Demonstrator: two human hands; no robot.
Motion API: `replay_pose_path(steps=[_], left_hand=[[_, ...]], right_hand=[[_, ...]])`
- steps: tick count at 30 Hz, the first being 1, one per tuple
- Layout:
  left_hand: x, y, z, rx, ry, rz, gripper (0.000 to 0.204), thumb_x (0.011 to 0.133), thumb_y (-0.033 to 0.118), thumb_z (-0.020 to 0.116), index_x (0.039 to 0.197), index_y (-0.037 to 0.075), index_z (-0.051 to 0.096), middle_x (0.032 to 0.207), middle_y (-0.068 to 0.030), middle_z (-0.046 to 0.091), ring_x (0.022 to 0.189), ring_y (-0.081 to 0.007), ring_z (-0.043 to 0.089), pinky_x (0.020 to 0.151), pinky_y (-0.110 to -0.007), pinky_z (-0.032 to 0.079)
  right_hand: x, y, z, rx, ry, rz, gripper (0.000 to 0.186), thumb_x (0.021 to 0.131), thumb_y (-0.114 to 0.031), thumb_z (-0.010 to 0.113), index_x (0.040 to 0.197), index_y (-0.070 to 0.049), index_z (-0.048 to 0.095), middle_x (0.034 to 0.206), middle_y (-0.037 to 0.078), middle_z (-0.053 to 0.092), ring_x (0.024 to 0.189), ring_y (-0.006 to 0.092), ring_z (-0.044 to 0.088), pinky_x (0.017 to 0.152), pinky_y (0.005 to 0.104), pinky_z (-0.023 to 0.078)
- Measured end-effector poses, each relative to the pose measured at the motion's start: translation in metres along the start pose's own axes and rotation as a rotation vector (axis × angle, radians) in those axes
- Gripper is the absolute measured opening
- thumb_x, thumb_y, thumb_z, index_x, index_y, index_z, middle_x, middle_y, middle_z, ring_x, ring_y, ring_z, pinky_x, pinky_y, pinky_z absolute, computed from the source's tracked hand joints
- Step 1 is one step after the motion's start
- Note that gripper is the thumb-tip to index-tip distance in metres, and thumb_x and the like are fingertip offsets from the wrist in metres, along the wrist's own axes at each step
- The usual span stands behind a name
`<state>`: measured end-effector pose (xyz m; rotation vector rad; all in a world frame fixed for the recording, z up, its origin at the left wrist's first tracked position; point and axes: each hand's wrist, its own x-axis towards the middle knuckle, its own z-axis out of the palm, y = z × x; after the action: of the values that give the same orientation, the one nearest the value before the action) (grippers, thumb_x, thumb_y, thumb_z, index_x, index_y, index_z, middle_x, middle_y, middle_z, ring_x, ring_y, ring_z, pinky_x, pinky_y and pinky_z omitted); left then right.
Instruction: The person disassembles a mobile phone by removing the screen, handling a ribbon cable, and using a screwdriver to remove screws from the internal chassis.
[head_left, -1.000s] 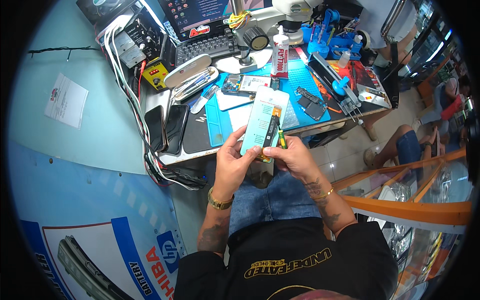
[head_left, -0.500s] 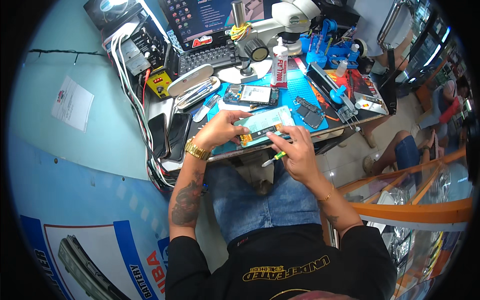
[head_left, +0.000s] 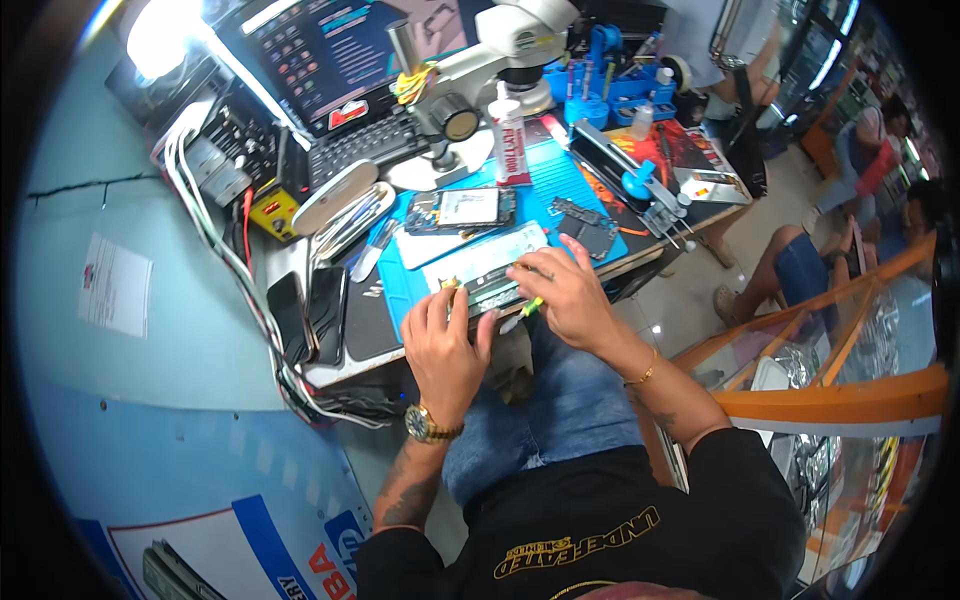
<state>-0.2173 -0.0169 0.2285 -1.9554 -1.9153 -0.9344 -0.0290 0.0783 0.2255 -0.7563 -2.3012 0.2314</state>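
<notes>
A pale green phone panel [head_left: 497, 252], with a dark strip [head_left: 488, 281] along its near side, lies at the front edge of the blue work mat. My left hand [head_left: 443, 343] is over the panel's near left end, fingers stretched forward and thumb apart; its fingertips are by the strip's gold-coloured end. Above the right end of the strip is my right hand [head_left: 568, 302], its lower fingers closed round a small flat-tipped tool [head_left: 533, 305] with a green-yellow handle. The tool's pale tip points down and left, off the bench edge. Index finger and thumb reach toward the strip.
Behind the panel lie an opened phone [head_left: 462, 209] and a dark circuit part [head_left: 585, 228]. A red-and-white glue tube [head_left: 508, 145] stands before the microscope [head_left: 525, 45]. At left are a tool case [head_left: 340, 205], two dark phones [head_left: 308, 305] and hanging cables [head_left: 222, 250].
My left hand has let go of the panel's left side and drawn back toward me, fingers straighter. The panel has come down to the mat edge. The head view has shifted.
</notes>
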Motion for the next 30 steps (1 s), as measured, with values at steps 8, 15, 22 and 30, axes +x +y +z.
replay_pose_path(steps=[8,15,22,30], left_hand=[[-0.009,0.012,0.028,0.046,0.067,0.040,0.063,0.077,0.033,0.085,0.127,0.001,0.064,0.126,-0.0148,0.063,0.122,-0.0343,0.054,0.104,-0.050,0.042],[-0.018,0.001,0.033,0.107,0.049,0.067,0.067,0.072,0.021,0.086,0.132,0.003,0.061,0.126,-0.0150,0.062,0.123,-0.0338,0.054,0.106,-0.051,0.041],[-0.020,-0.003,0.039,0.104,0.110,0.088,0.061,0.072,0.005,0.072,0.132,0.003,0.061,0.129,-0.0135,0.062,0.123,-0.0336,0.055,0.107,-0.052,0.041],[-0.023,-0.008,0.041,0.103,0.112,0.071,0.061,0.072,0.008,0.074,0.131,0.003,0.062,0.130,-0.0137,0.062,0.123,-0.0332,0.056,0.107,-0.053,0.040]], right_hand=[[0.040,0.082,-0.047,-0.328,0.109,0.477,0.022,0.091,-0.012,0.065,0.112,-0.004,0.068,0.095,0.017,0.072,0.087,0.0380,0.070,0.071,0.0501,0.055],[0.056,0.100,-0.043,-0.448,-0.116,0.369,0.018,0.088,-0.011,0.064,0.104,-0.005,0.070,0.095,0.016,0.071,0.089,0.0385,0.069,0.075,0.0489,0.055],[0.018,0.156,-0.166,0.011,0.486,0.699,0.021,0.089,-0.021,0.066,0.098,-0.005,0.076,0.085,0.016,0.075,0.078,0.0323,0.073,0.071,0.0400,0.056],[-0.031,0.199,-0.133,-0.466,0.200,0.972,0.040,0.076,-0.037,0.083,0.106,-0.011,0.078,0.103,0.015,0.075,0.102,0.0322,0.070,0.088,0.0450,0.055]])
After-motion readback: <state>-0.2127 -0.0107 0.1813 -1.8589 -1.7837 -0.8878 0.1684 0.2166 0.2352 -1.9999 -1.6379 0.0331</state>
